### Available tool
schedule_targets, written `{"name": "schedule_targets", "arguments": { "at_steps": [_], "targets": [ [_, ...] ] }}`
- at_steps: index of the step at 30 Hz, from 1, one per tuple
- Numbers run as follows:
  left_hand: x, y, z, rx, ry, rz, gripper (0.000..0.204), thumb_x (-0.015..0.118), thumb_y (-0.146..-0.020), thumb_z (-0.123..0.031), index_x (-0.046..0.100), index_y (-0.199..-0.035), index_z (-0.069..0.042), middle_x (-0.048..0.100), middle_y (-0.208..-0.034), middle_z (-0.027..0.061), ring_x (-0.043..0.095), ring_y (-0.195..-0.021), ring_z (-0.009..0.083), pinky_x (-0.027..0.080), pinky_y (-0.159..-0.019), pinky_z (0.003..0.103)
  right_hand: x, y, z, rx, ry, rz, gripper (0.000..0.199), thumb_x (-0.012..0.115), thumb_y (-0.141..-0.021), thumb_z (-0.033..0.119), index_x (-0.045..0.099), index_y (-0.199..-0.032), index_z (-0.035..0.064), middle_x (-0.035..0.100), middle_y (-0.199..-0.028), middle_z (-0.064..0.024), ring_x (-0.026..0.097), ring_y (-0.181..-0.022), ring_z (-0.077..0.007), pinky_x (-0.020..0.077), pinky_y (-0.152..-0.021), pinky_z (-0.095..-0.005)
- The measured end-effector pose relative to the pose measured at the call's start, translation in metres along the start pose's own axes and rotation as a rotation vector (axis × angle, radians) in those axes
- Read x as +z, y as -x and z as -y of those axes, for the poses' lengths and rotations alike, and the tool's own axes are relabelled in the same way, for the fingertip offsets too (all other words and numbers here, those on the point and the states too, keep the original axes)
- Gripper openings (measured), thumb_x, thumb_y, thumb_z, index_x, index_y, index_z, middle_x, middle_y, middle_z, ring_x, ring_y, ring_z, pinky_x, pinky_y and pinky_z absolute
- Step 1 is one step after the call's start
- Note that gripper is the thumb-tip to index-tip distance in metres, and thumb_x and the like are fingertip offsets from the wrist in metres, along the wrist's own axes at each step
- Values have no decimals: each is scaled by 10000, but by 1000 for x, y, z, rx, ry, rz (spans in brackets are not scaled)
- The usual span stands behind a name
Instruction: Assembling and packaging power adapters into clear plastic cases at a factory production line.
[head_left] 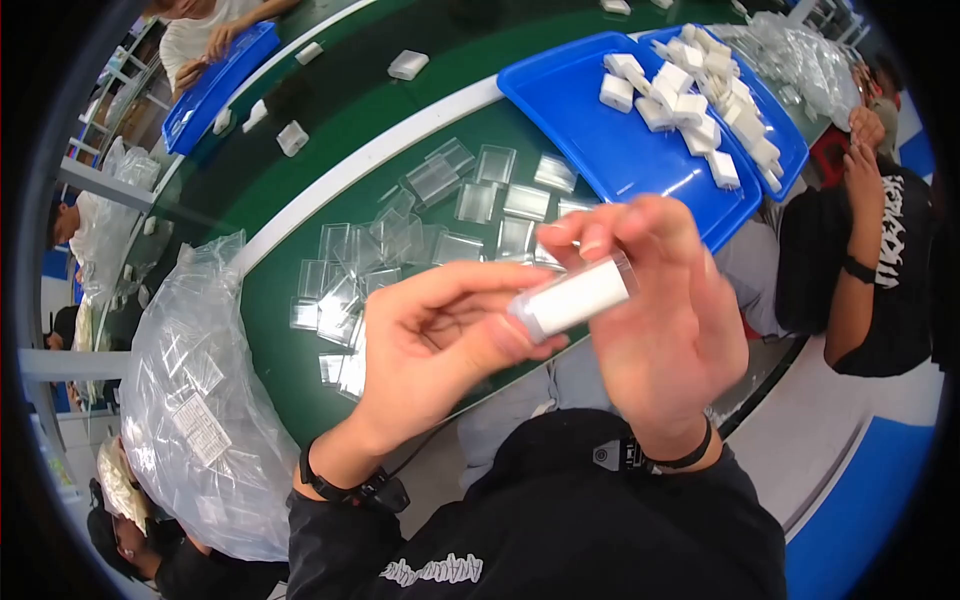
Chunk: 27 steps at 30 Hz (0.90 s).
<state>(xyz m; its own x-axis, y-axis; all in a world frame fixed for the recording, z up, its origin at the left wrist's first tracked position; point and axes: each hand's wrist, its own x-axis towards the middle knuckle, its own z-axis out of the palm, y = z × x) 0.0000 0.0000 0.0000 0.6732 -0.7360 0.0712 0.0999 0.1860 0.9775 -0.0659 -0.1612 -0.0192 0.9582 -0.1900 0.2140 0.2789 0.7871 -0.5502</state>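
Left hand [415, 365]: fingers gripping a white block [580, 297] above the green table [275, 320]. Right hand [668, 330]: fingers bending loosely apart, partly hiding clear plastic pieces [475, 200]. Blue tray [560, 90] lying beyond; co-worker [850, 290] sitting at right.

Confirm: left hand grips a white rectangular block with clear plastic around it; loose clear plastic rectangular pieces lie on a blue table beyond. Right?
Table colour is wrong: the table under the loose clear plastic rectangular pieces is green, not blue, per the head view. The left hand does grip the white rectangular block.
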Motion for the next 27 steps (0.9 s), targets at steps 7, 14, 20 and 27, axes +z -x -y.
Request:
{"name": "schedule_targets", "arguments": {
  "at_steps": [7, 14, 20, 27],
  "targets": [
    [14, 1, 9, -271, 354, 100, 329, 495, -958, -200, 611, -975, 108, 657, -853, 202, 675, -767, 246, 560, -679, 308, 16, -2, 0, -358, 115, 37, 161, 354, -982, 103, 435, -1096, 22, 562, -728, -99, 608, -658, -215, 526, -697, -398],
    [8, -1, 20, 57, 145, 10, 145, 635, -866, -62, 648, -905, 77, 654, -775, 133, 641, -683, 143, 516, -595, 241, 28, -8, 4, -109, -89, -226, 226, 286, -1016, 235, 411, -1029, 47, 417, -566, -37, 470, -475, -158, 488, -554, -357],
    [3, -2, 20, 229, -21, 84, 138, 657, -843, -57, 656, -867, 80, 649, -743, 122, 638, -661, 138, 508, -556, 231, 33, 2, 2, -84, 20, -266, 246, 307, -1015, 237, 423, -1002, 21, 406, -566, -33, 446, -470, -149, 469, -531, -350],
    [16, -4, 23, 256, 10, -84, 487, 771, -706, -4, 572, -1145, 63, 599, -1046, 156, 651, -835, 177, 578, -703, 280, 24, -11, -10, -306, -73, -332, 195, 305, -1012, 211, 436, -1021, 66, 465, -677, -33, 491, -631, -147, 458, -746, -382]
  ]
}}
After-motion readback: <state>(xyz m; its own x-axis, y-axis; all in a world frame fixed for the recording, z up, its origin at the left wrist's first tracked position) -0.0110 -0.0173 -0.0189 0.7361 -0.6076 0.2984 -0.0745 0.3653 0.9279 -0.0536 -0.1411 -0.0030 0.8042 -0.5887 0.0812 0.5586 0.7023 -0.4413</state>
